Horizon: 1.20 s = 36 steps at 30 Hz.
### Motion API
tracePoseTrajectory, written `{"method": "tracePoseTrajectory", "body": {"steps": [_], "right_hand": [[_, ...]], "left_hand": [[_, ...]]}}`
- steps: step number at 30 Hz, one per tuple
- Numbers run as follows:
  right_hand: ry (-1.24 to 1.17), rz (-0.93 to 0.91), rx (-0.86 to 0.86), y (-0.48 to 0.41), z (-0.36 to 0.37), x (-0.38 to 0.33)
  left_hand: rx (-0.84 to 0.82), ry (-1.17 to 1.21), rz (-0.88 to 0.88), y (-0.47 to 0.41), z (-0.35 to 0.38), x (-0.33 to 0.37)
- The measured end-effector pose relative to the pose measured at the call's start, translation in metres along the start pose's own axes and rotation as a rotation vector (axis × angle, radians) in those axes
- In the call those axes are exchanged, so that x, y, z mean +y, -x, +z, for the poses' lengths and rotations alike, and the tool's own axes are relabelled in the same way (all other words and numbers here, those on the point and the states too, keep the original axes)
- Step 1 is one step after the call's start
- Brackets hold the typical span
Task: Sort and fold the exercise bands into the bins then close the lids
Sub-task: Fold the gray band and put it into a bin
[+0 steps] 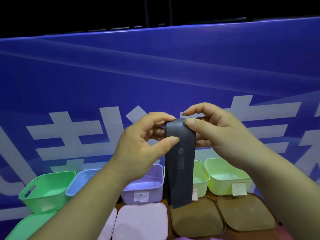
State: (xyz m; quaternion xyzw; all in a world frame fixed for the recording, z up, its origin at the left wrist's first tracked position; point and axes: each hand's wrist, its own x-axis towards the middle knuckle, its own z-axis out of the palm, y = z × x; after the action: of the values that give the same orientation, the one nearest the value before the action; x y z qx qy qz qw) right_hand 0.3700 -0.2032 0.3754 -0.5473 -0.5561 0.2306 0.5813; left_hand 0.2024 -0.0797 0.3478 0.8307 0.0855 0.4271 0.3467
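Pinches the folded top of a dark grey exercise band [180,170] with both grips, left grip [147,135] on the near edge and right grip [216,129] over the upper corner, thumb and fingers curled onto the rubber. Holds it high above the surface, apparently so the loose length hangs straight and the layers line up for another fold. Dangles in front of the row of bins, between the purple bin [149,186] and the pale green bin [200,179], with its lower end over a brown lid [197,217]. Leaves in view a green bin [46,189] and blue bin [81,181] to the left and a yellow-green bin [226,179] to the right, every one uncovered. Shows a pink lid [142,220], a green lid [26,227] and a second brown lid [245,213] lying flat in front. Hides much of the pale green bin behind the band, and part of the blue bin behind a forearm.
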Motion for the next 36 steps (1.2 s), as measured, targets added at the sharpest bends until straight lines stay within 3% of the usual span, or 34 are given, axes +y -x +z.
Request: {"method": "tracePoseTrajectory", "body": {"steps": [6,13,22,27,36], "right_hand": [[0.165,-0.166,-0.069,0.011,-0.003,0.005],[0.129,-0.218,-0.07,0.015,-0.001,0.002],[0.13,-0.218,0.018,0.015,0.003,-0.001],[0.124,-0.19,0.041,0.015,0.009,-0.004],[-0.067,-0.06,0.024,0.009,0.034,-0.004]], "left_hand": [[0.019,0.057,-0.031,0.006,0.0,0.005],[0.024,0.077,-0.036,0.007,-0.002,0.015],[-0.067,0.156,-0.134,0.011,-0.007,0.023],[-0.025,0.11,-0.109,0.015,-0.011,0.019],[-0.045,0.087,-0.12,0.02,-0.032,0.007]]}}
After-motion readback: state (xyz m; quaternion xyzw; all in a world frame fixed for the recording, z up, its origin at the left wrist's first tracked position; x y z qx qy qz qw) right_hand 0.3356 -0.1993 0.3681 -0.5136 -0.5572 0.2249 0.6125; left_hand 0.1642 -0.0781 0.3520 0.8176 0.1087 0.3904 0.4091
